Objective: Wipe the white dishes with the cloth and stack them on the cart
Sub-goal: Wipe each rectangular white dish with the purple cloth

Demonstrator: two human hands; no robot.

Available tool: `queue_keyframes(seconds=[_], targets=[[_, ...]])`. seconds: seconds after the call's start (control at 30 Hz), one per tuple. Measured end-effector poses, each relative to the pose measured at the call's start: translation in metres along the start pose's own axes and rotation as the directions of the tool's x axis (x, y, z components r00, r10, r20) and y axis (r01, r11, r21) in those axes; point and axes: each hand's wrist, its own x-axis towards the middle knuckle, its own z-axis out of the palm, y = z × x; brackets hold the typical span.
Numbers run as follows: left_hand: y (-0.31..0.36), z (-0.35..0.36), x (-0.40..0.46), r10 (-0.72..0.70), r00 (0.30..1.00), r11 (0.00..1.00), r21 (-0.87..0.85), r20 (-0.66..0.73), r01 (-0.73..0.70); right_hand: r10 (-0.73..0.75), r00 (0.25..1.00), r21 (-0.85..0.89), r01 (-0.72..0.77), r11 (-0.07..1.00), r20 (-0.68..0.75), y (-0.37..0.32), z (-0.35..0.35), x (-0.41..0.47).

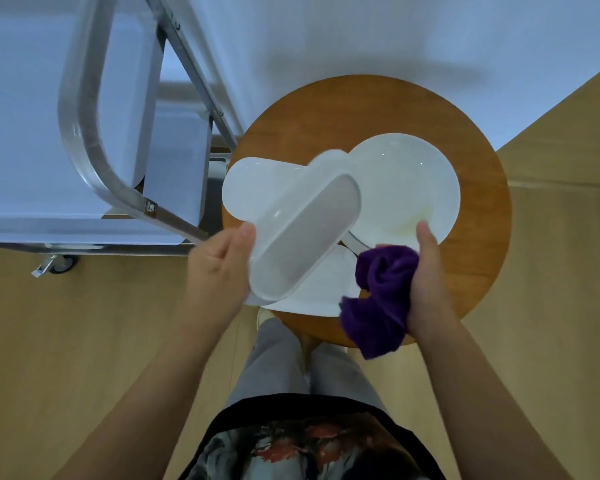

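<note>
My left hand (219, 261) grips the near edge of a long oval white dish (305, 223), held tilted above the round wooden table (478, 202). My right hand (426, 278) is closed around a bunched purple cloth (381, 299), just right of the dish and apart from it. Under the held dish lies another oblong white dish (250, 181). A round white plate (406, 181) rests on the table behind my right hand. A flat white dish (323, 292) sits at the table's near edge. The metal cart (84, 140) stands to the left.
The cart's curved metal handle (73, 109) and slanted frame bar (194, 74) reach close to the table's left edge. A cart wheel (59, 265) sits on the wooden floor (84, 341). A white wall (395, 36) lies behind the table. My legs stand at the table's near side.
</note>
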Motion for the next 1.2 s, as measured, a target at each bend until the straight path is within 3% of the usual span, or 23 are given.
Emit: queue_keyframes(seconds=[0.07, 0.1, 0.2, 0.27, 0.3, 0.37, 0.43, 0.47, 0.5, 0.57, 0.63, 0.73, 0.83, 0.9, 1.03, 1.2], targets=[[-0.004, 0.010, -0.017, 0.197, 0.974, 0.956, 0.200, 0.112, -0.216, 0.061, 0.994, -0.039, -0.058, 0.998, 0.090, -0.008, -0.003, 0.007], [-0.006, 0.013, -0.023, 0.333, 0.922, 0.876, 0.295, 0.199, -0.380, 0.077, 0.986, -0.061, -0.068, 0.996, 0.148, -0.012, -0.002, 0.008], [-0.020, 0.017, -0.030, 0.646, 0.638, 0.545, 0.332, 0.419, -0.770, 0.140, 0.962, -0.152, -0.106, 0.983, 0.234, -0.020, -0.011, 0.014], [-0.034, 0.014, -0.024, 0.693, 0.556, 0.440, 0.342, 0.458, -0.830, 0.176, 0.958, -0.238, -0.121, 0.964, 0.225, -0.017, -0.023, 0.020], [-0.042, 0.013, -0.023, 0.674, 0.582, 0.445, 0.379, 0.455, -0.811, 0.195, 0.953, -0.278, -0.128, 0.952, 0.231, -0.012, -0.027, 0.022], [-0.056, 0.015, -0.027, 0.509, 0.771, 0.617, 0.463, 0.382, -0.636, 0.236, 0.947, -0.379, -0.141, 0.915, 0.217, 0.002, -0.032, 0.024], [-0.066, 0.020, -0.032, 0.172, 0.963, 0.885, 0.397, 0.206, -0.242, 0.253, 0.951, -0.464, -0.145, 0.874, 0.179, 0.018, -0.030, 0.027], [-0.074, 0.024, -0.032, 0.007, 0.995, 0.949, 0.314, 0.099, -0.038, 0.254, 0.950, -0.479, -0.140, 0.866, 0.182, 0.027, -0.029, 0.029], [-0.082, 0.028, -0.029, -0.140, 0.990, 0.958, 0.255, 0.008, 0.133, 0.251, 0.948, -0.485, -0.130, 0.865, 0.194, 0.034, -0.027, 0.032], [-0.097, 0.032, -0.015, -0.392, 0.916, 0.886, 0.233, -0.086, 0.401, 0.234, 0.948, -0.518, -0.093, 0.850, 0.214, 0.046, -0.021, 0.039], [-0.110, 0.032, -0.002, -0.535, 0.841, 0.802, 0.266, -0.077, 0.535, 0.201, 0.960, -0.572, -0.056, 0.818, 0.193, 0.053, -0.015, 0.049], [-0.123, 0.031, 0.010, -0.552, 0.834, 0.792, 0.309, -0.005, 0.526, 0.073, 0.992, -0.684, 0.018, 0.729, 0.104, 0.058, -0.007, 0.065], [-0.131, 0.032, 0.016, -0.473, 0.881, 0.757, 0.508, -0.009, 0.412, -0.073, 0.996, -0.920, 0.073, 0.385, 0.049, 0.065, -0.003, 0.078], [-0.136, 0.033, 0.014, -0.411, 0.911, 0.717, 0.604, -0.035, 0.347, -0.128, 0.992, -0.961, 0.050, 0.271, 0.015, 0.071, 0.000, 0.082], [-0.149, 0.037, 0.002, -0.417, 0.909, 0.675, 0.670, 0.000, 0.310, -0.198, 0.978, -0.983, -0.030, 0.179, -0.066, 0.079, 0.005, 0.084], [-0.154, 0.037, 0.008, -0.467, 0.884, 0.649, 0.690, 0.027, 0.321, -0.175, 0.983, -0.986, -0.033, 0.163, -0.062, 0.079, 0.008, 0.083]])
